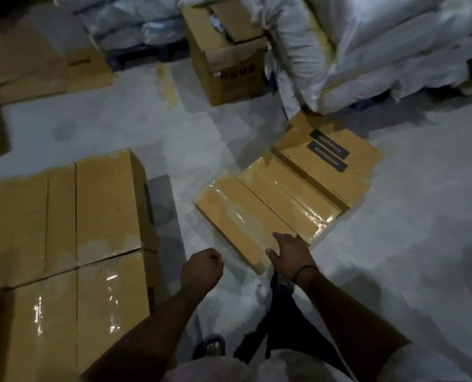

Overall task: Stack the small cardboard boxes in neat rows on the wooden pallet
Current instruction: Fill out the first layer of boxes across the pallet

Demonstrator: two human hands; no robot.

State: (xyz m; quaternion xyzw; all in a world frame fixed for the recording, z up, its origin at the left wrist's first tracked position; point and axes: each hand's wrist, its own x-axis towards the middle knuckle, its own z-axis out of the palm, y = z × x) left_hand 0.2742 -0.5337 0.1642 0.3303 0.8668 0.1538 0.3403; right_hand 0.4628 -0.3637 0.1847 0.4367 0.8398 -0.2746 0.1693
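A taped cardboard box (pixel 246 216) lies on the grey floor in the middle, its top shiny with clear tape. My right hand (pixel 288 252) rests on its near corner, thumb over the near edge, fingers on the top. Against its far side lies a second box (pixel 328 158) with two dark labels. My left hand (pixel 203 268) hovers just left of the near box, fingers curled into a fist, holding nothing. A block of several taped boxes (pixel 64 244) stands in rows at the left; the pallet under it is hidden.
An open carton (pixel 226 56) stands at the back centre. White sacks (pixel 367 45) pile up at the back right and more (pixel 130 20) at the back left. Flat brown boxes (pixel 36 64) lie at far left. My feet (pixel 212 346) are near the bottom edge.
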